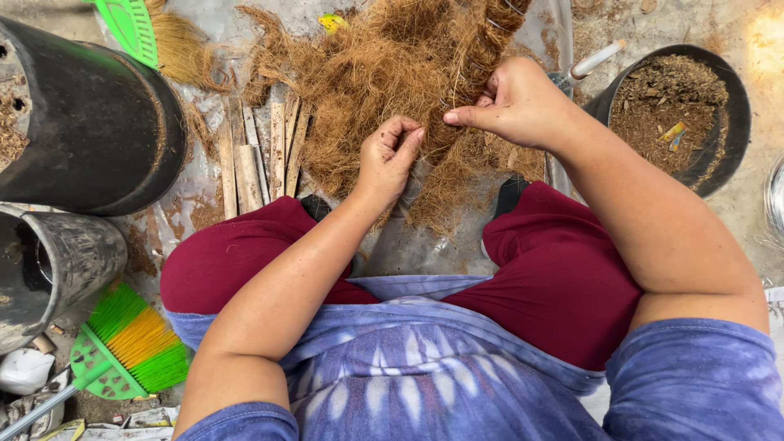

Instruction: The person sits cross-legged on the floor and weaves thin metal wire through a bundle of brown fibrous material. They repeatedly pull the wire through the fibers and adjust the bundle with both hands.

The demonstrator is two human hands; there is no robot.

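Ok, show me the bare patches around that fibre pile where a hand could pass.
Bare sheet shows between the knees, below the coconut fibre pile. The left hand and right hand crowd the pile's front; wooden slats and a black pot fill its left, a soil pot its right.

Small yellow wrapper (674, 131) in pot (735, 139)

Dusty grey concrete floor (735, 212), sunlit at the far corner; a crumpled grey sheet (204, 49), perhaps plastic, covers it.

You sit in a garden potting yard: black pots (90, 122) at nine o'clock, coconut fibre (384, 90) at twelve, soil-filled tub (674, 106) at two.
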